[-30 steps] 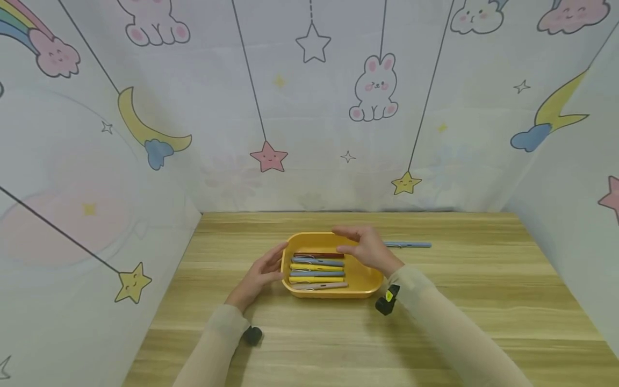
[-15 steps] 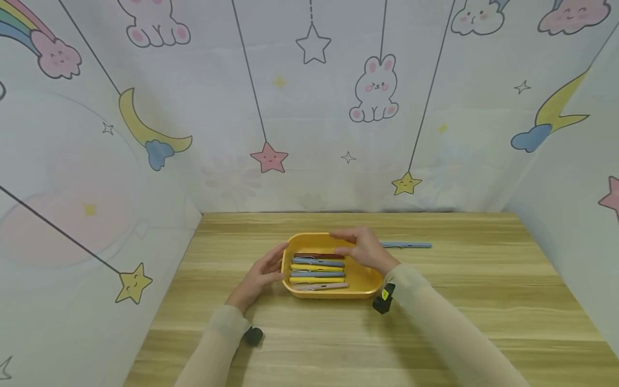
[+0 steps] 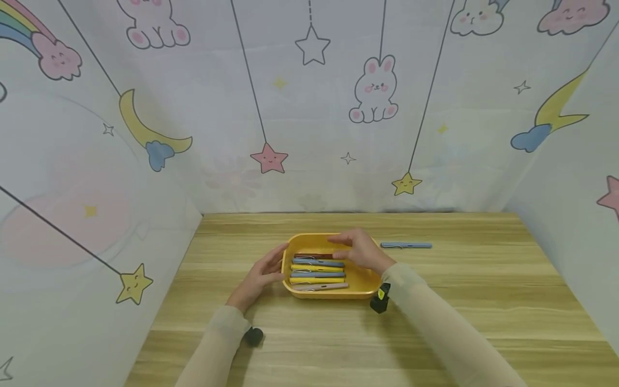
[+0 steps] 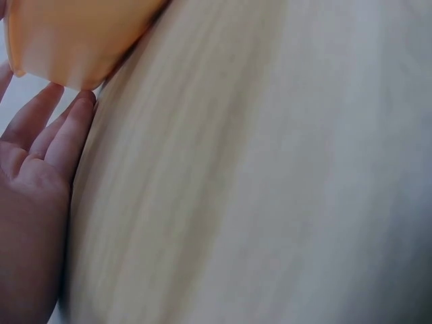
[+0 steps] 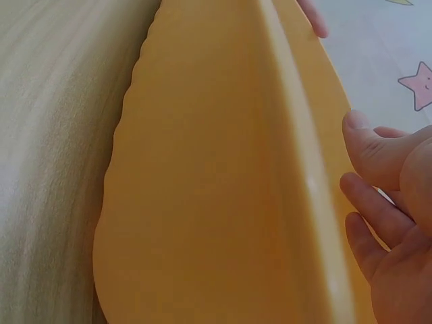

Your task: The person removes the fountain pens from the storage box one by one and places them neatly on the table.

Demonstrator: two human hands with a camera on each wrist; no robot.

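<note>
A yellow-orange plastic tray (image 3: pixel 333 295) stands on the table. At its left end my left hand (image 3: pixel 258 278) touches the outside wall with its fingers spread; in the left wrist view the fingertips (image 4: pixel 84 101) meet the tray's edge. Inside lie several pens in a stack of rows: a dark red pen (image 3: pixel 311 256) at the back, then blue and yellow pens (image 3: pixel 316 280), and a pale greyish pen (image 3: pixel 321 287) in front. My right hand (image 3: pixel 364 251) hovers over the tray's right half, thumb and fingers apart, near the dark red pen's right end. No pen shows between them.
One blue pen (image 3: pixel 407 245) lies on the wooden table (image 3: pixel 483 301) to the right of the tray. A printed cloth backdrop (image 3: pixel 309 118) rises behind the table and along both sides.
My right hand has drifted slightly left over the tray, uncovering more of the blue pen on the table. My left hand and the pens keep their places.
</note>
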